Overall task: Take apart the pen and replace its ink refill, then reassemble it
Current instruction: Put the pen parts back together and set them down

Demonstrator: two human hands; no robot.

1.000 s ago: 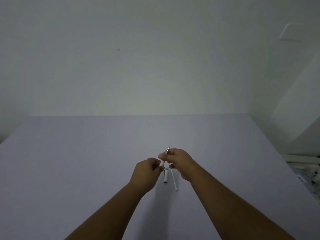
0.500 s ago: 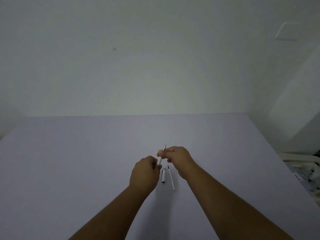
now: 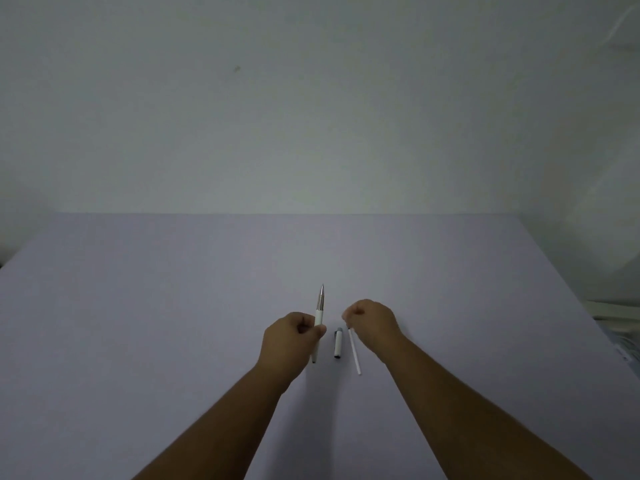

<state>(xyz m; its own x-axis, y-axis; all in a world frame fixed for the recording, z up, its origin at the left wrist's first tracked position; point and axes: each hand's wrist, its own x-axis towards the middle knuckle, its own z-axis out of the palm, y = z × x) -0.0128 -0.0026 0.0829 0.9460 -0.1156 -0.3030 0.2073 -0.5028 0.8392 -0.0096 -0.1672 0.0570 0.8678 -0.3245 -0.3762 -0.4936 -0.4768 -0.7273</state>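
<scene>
My left hand (image 3: 289, 341) is closed round a white pen (image 3: 319, 311). The pen's silver tip points up and away from me, and its back end sticks out below my fist. My right hand (image 3: 372, 323) hovers to the right of the pen and apart from it, its fingers curled in with nothing visible in them. A short white pen cap (image 3: 338, 342) lies on the table between my hands. Just right of the cap lies a thin white ink refill (image 3: 355, 355), its far end right under my right fingertips. Whether they touch it is unclear.
The pale lilac table (image 3: 173, 306) reaches to a plain wall at the back. Its right edge runs diagonally toward me, and some white clutter (image 3: 616, 317) sits beyond that edge. Both forearms come in from the bottom of the view.
My right hand has let go of the pen's front part and moved right and down, over the refill. My left hand has shifted left and now holds the pen alone, more upright.
</scene>
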